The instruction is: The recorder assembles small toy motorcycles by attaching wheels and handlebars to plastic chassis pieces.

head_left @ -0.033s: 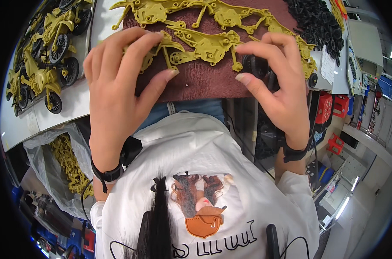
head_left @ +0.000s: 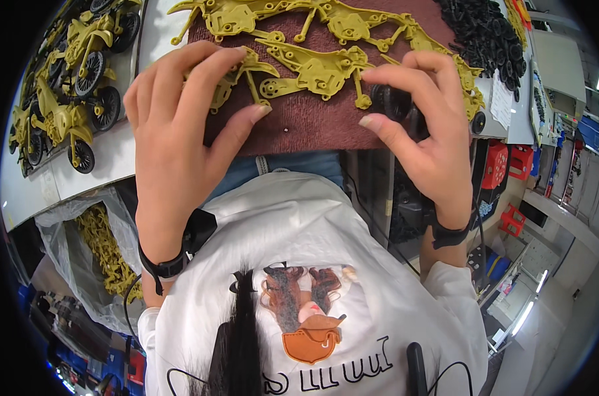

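Observation:
My left hand [head_left: 170, 122] curls over a yellow toy motorcycle body half [head_left: 221, 96], its thumb against the lower end of the fork; part of the piece is hidden under the fingers. A second yellow body half [head_left: 319, 71] lies flat on the brown cloth [head_left: 299, 122] between my hands. My right hand [head_left: 431, 125] is bent, with index finger and thumb well apart. Its index fingertip is close to that second piece's fork. Black toy wheels [head_left: 390, 100] show between thumb and index finger; whether the hidden fingers touch them is unclear.
More yellow body halves [head_left: 349, 25] lie in a row at the far side of the cloth. Black small parts [head_left: 481, 36] are heaped at the far right. Assembled toy motorcycles [head_left: 65, 112] stand at left. Below the table, a plastic bag [head_left: 124, 221] holds yellow pieces.
My left hand has shifted very slightly left, and the yellow body half under it moves a little with it. My right hand looks unchanged.

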A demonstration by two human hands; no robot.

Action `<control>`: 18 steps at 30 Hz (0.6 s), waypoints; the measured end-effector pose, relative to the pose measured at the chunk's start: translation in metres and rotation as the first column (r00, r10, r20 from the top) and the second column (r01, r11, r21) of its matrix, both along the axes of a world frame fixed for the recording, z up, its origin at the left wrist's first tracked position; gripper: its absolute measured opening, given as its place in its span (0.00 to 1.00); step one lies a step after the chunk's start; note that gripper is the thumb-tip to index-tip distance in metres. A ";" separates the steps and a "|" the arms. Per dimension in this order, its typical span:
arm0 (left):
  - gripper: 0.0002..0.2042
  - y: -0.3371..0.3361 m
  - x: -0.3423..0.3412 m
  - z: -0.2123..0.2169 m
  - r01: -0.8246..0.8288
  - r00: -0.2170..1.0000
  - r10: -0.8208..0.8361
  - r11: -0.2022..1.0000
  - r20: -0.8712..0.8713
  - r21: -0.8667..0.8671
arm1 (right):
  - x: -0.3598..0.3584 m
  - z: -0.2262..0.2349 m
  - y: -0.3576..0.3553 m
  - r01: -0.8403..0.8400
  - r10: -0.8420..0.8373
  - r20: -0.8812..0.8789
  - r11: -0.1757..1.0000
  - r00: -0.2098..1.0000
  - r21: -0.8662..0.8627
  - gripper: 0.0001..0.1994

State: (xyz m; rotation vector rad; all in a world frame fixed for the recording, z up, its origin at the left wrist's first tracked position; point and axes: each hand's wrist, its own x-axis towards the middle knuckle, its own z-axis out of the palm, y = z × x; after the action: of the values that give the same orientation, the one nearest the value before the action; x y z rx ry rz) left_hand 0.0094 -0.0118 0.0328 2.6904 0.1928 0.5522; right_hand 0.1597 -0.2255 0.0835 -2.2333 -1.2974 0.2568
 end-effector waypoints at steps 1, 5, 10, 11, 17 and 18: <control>0.21 0.001 0.000 0.000 -0.019 1.000 0.019 1.000 0.004 0.005 | 0.000 0.000 0.000 0.003 -0.002 0.049 1.000 0.999 -0.009 0.23; 0.20 0.002 -0.001 -0.003 -0.062 0.998 0.062 0.998 0.010 0.020 | 0.000 -0.015 0.003 -0.041 0.033 0.072 0.992 0.997 0.119 0.25; 0.18 0.004 -0.001 -0.003 -0.060 0.998 0.059 0.998 0.005 0.032 | -0.005 -0.015 0.003 0.040 -0.036 0.105 0.999 0.994 -0.030 0.27; 0.18 0.005 -0.001 -0.004 -0.057 0.998 0.056 0.998 0.014 0.039 | -0.005 -0.014 0.004 0.039 -0.036 0.105 0.999 0.994 -0.030 0.27; 0.17 0.008 -0.003 -0.003 -0.035 0.999 0.035 0.999 0.023 0.009 | -0.001 -0.018 0.006 0.011 -0.016 0.122 0.999 0.992 0.038 0.25; 0.17 0.008 -0.004 -0.003 -0.036 0.999 0.035 0.999 0.023 0.009 | -0.001 -0.019 0.006 0.008 -0.012 0.100 0.999 0.995 0.037 0.25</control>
State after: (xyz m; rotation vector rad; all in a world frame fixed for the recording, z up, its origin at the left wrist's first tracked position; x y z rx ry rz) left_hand 0.0056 -0.0034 0.0295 2.6936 0.2328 0.5953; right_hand 0.1590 -0.2194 0.0648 -2.2463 -1.3319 0.1174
